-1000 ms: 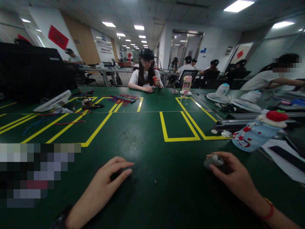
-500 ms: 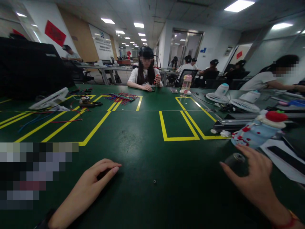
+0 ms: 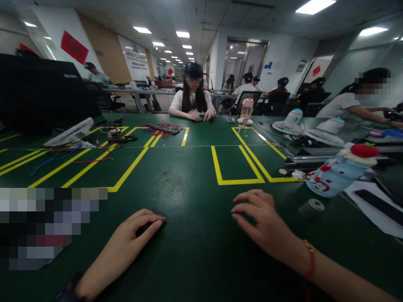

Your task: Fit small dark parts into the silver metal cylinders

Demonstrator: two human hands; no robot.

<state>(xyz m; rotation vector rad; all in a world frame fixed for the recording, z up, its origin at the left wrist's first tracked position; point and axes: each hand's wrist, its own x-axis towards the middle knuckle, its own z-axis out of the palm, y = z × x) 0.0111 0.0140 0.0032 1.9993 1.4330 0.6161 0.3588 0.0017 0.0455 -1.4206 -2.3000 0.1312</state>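
Note:
My left hand [image 3: 134,233] rests low over the green table [image 3: 189,264], thumb and forefinger pressed together. Something dark shows at those fingertips, too small to make out. To the right, my right hand [image 3: 260,214] hovers with curved, parted fingers and nothing between them. Beyond its wrist, a short dark grey cylinder [image 3: 311,208] with a pale ring on its upper end stands on the table. Close behind that is a light blue bottle [image 3: 329,176] with a red knitted cap.
Yellow tape [image 3: 239,182] marks areas on the table. A pile of coloured wires [image 3: 163,129], a white fan part [image 3: 69,132] and loose wires lie at the far left. Metal rails [image 3: 315,161] and small fans [image 3: 288,123] stand right. A person [image 3: 192,98] sits opposite.
My right hand has moved left, away from the grey cylinder, which stays in place. The small ring-like piece between my hands no longer shows on the table. My left hand has hardly shifted.

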